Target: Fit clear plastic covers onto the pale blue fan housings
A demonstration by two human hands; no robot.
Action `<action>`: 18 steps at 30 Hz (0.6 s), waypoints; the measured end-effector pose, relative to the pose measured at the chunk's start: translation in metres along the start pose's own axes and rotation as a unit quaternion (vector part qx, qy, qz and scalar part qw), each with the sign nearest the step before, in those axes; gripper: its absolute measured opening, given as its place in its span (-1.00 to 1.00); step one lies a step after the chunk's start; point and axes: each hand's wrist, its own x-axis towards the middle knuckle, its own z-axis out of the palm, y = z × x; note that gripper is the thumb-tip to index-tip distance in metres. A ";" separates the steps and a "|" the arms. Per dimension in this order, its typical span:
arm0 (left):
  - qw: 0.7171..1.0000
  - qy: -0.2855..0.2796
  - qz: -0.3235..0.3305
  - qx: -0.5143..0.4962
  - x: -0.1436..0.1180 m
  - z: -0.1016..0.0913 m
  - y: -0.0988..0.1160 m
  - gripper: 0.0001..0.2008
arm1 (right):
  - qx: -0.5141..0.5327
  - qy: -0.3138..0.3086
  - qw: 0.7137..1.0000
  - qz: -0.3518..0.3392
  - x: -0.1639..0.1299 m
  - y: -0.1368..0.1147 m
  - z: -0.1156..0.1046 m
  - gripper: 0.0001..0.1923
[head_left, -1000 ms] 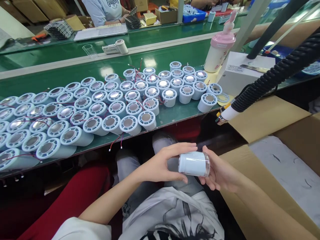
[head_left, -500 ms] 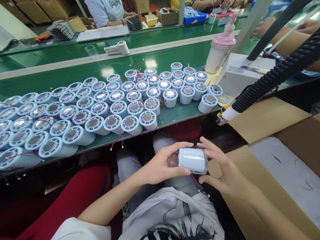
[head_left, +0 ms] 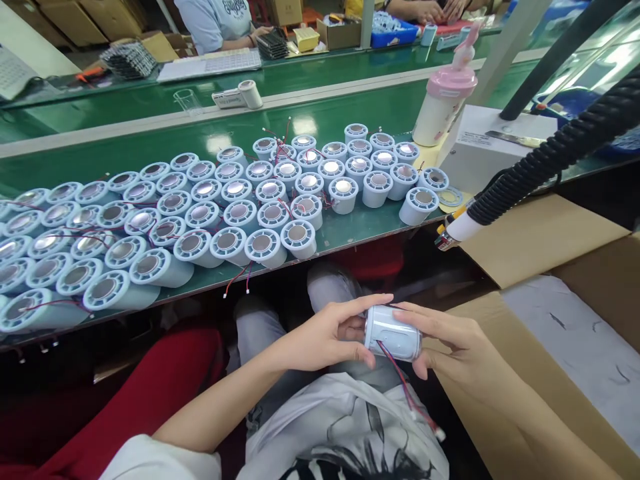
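Above my lap I hold a light blue cylindrical housing (head_left: 397, 343) on its side between both hands. My left hand (head_left: 325, 337) curves around its left end, index finger along the top and thumb below. On the right end, the fingers of my right hand (head_left: 457, 337) press the upper side while the thumb is underneath. Thin red and dark wires (head_left: 403, 383) come out of the housing's side and hang down to a small white connector (head_left: 440, 434). Rows of similar blue housings (head_left: 263, 247) with round silver discs on top stand on the green bench.
A pink-lidded bottle (head_left: 443, 107) and a white machine base (head_left: 485, 140) stand at the bench's right. A black corrugated hose (head_left: 560, 143) slants down beside them. An open cardboard box (head_left: 485, 340) is at my right. Across the bench, other people (head_left: 215, 23) are working.
The housing has turned in my hands, bringing the wires to the side facing me. My right hand has closed onto its right end.
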 end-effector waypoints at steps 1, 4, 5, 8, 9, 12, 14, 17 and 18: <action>1.000 0.006 0.006 0.003 0.000 0.000 -0.001 -0.22 | -0.012 0.005 1.000 -0.017 0.000 -0.001 0.001 -0.43; 0.998 0.024 0.039 0.035 0.000 -0.001 0.000 -0.21 | -0.050 0.037 0.996 -0.063 -0.002 -0.001 0.006 -0.40; 0.998 0.026 0.044 0.043 -0.001 -0.001 0.002 -0.19 | -0.063 0.046 0.994 -0.079 -0.002 -0.001 0.008 -0.38; 0.999 0.020 0.022 0.028 -0.002 0.002 0.008 -0.21 | -0.088 0.058 0.983 -0.149 -0.003 -0.002 0.011 -0.34; 1.000 0.020 0.009 0.018 -0.002 0.004 0.011 -0.26 | -0.085 0.062 0.981 -0.163 -0.003 -0.002 0.011 -0.35; 0.997 0.048 0.010 0.063 -0.002 0.012 0.017 -0.37 | -0.005 0.058 0.994 -0.089 -0.002 -0.005 0.009 -0.28; 0.984 0.072 0.058 0.150 -0.002 0.017 0.019 -0.38 | 0.091 0.026 0.996 0.002 -0.003 -0.009 0.008 -0.17; 0.955 0.098 0.145 0.239 -0.002 0.018 0.020 -0.27 | 0.130 0.018 0.991 0.031 -0.003 -0.016 0.011 -0.36; 0.954 0.108 0.153 0.235 -0.001 0.017 0.019 -0.23 | 0.101 0.038 0.994 0.007 -0.002 -0.018 0.014 -0.41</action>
